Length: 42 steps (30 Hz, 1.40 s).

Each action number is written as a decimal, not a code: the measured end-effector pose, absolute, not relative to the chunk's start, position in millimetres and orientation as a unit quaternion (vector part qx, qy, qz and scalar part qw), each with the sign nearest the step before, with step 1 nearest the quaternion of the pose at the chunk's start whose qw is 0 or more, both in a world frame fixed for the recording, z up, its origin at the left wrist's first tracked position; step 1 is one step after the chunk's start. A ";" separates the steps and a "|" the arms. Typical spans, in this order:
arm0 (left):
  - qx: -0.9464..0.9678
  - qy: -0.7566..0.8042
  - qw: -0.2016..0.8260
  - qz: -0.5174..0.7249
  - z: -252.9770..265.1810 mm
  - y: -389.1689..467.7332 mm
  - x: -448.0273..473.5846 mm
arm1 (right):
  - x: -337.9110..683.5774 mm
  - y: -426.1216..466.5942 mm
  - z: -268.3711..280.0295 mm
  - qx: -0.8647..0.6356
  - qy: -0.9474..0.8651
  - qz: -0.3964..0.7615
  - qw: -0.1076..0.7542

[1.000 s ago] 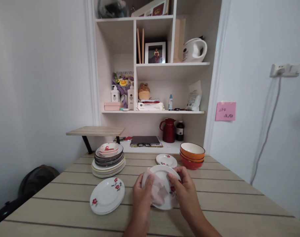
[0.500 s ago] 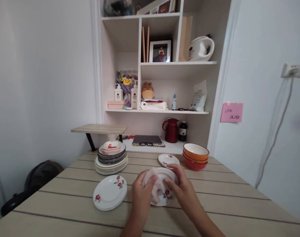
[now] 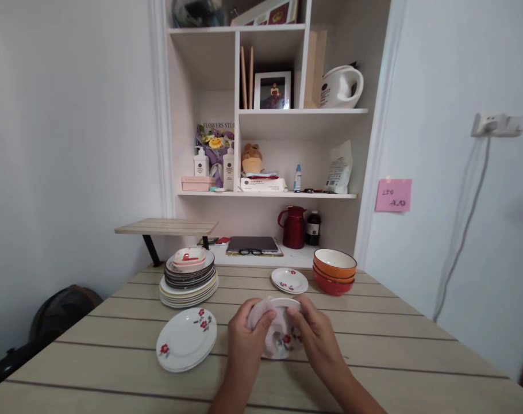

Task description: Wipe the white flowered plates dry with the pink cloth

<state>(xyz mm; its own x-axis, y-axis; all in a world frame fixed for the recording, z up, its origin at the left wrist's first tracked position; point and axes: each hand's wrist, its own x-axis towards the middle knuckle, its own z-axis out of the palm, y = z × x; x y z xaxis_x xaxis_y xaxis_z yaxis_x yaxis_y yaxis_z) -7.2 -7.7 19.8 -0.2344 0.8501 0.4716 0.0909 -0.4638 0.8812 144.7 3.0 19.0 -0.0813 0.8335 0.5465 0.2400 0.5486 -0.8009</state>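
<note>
A small white plate with red flowers [image 3: 286, 340] is held above the wooden table, tilted toward me. My left hand [image 3: 246, 340] presses a pale pink cloth [image 3: 264, 313] against the plate's face and rim. My right hand [image 3: 315, 338] grips the plate's right edge. Much of the plate is hidden behind the cloth and my fingers.
Two flowered plates [image 3: 186, 347] lie stacked at the left on the table [image 3: 416, 356]. A tall stack of mixed plates [image 3: 189, 282] stands behind them, a small flowered dish [image 3: 289, 280] and stacked orange bowls [image 3: 334, 270] at the back. Shelves [image 3: 265, 194] fill the wall.
The plate has tipped further toward me and sunk a little lower. The cloth has slid over its upper rim under my left hand. My right hand has shifted round the edge.
</note>
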 end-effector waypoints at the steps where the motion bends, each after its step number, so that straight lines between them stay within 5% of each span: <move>1: 0.534 0.424 0.306 0.664 20.6 -7.4 -6.8 | 144.3 3.1 18.9 -0.389 -0.670 0.287 0.563; 13: 0.448 0.404 0.395 0.692 13.5 -5.2 -3.3 | 136.4 3.6 21.1 -0.364 -0.551 0.450 0.601; 19: 0.555 0.430 0.256 0.665 13.4 -1.8 -9.1 | 144.2 6.4 25.8 -0.387 -0.667 0.238 0.591; 25: 0.624 0.417 0.137 0.647 8.0 -0.7 -7.8 | 153.1 4.8 33.7 -0.393 -0.770 0.113 0.489; 33: 0.599 0.432 0.191 0.647 15.9 -6.1 -10.2 | 147.5 3.8 25.2 -0.448 -0.782 0.023 0.432; 42: 0.511 0.419 0.374 0.651 26.9 -4.7 -12.4 | 143.5 6.5 24.5 -0.423 -0.702 0.180 0.544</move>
